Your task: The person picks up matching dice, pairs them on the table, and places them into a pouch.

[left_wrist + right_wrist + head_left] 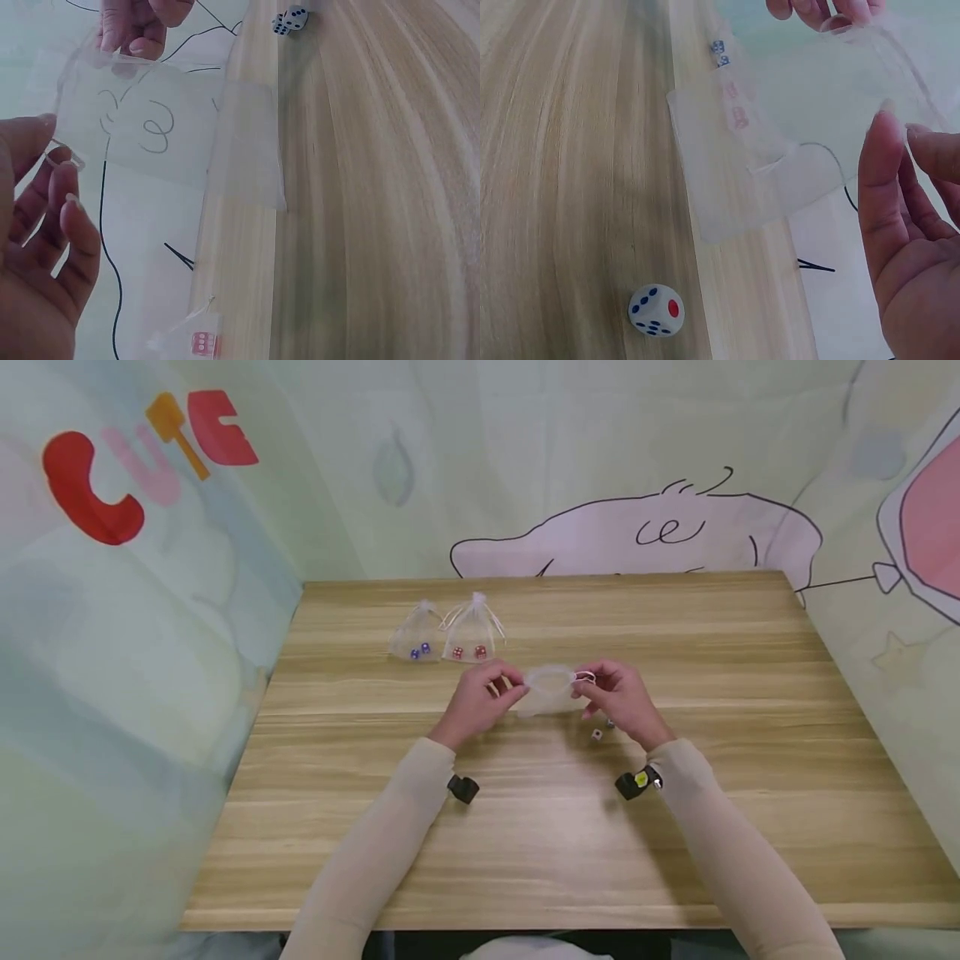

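Note:
A sheer white drawstring pouch (550, 693) is held up above the table with its mouth spread into a ring. My left hand (489, 695) pinches the left side of its rim between thumb and fingers. On the other side my right hand (618, 697) pinches the rim, with a loop of white cord by its fingers. Through the sheer fabric, in the right wrist view, the pouch (742, 127) shows only what lies behind it. Two white dice lie on the table below my right hand; the nearer white die (656, 310) shows a red one-spot and blue spots.
Farther back stand two more sheer pouches: the left pouch (417, 631) contains two blue dice, the right pouch (472, 628) two red dice. The wooden table (525, 843) meets printed cloth walls at its back and left edges.

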Demonstrator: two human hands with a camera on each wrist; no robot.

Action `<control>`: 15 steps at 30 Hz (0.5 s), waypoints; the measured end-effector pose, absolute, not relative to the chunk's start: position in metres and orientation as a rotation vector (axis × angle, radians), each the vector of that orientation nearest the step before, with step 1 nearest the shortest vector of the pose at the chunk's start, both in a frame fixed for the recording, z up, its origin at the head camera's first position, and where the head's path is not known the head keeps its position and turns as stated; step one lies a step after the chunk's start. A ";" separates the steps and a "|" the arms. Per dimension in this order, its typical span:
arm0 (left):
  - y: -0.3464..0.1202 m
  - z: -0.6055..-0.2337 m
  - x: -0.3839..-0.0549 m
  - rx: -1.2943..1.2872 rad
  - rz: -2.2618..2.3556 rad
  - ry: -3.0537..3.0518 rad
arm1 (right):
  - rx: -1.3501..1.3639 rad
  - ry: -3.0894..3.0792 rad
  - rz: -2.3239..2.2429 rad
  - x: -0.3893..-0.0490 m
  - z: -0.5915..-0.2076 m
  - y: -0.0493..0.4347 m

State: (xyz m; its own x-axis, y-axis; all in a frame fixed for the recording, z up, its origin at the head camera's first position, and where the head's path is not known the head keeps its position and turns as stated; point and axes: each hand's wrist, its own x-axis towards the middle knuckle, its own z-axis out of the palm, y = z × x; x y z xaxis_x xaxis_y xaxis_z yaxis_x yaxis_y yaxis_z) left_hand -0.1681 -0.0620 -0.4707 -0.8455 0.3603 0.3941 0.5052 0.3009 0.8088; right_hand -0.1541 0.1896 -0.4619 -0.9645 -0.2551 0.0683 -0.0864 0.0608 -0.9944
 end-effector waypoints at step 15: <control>-0.058 -0.469 -0.164 -0.836 -1.565 -2.468 | -0.408 2.218 -1.992 -0.151 -0.468 0.177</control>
